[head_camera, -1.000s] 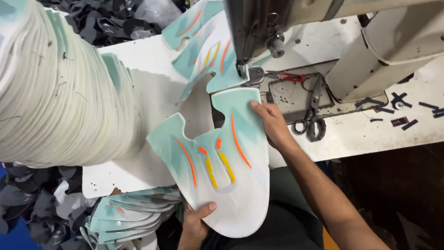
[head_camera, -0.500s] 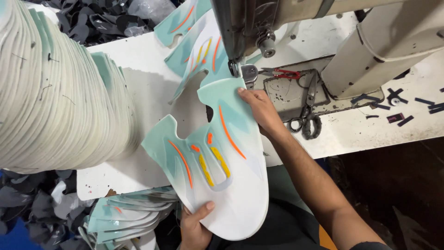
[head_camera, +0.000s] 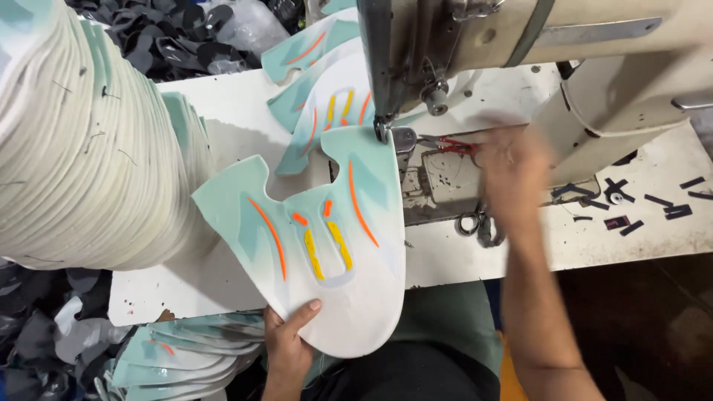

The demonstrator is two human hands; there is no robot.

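Mint shoe-upper panel (head_camera: pixel 327 245) feeding under needle | left hand (head_camera: pixel 288 343) pinching its near edge | right hand (head_camera: pixel 512 174) blurred, grip unclear | next: steadying the far edge.

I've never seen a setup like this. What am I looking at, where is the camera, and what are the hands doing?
The camera sits on the person's head, looking down at a white worktable. The big cream machine is an industrial sewing machine. The left hand holds the bottom edge of a flat mint-and-white shoe piece with orange and yellow stripes, its top corner under the needle. The right hand, blurred, is near the scissors, holding nothing I can make out. A tall stack of similar pieces stands at left.
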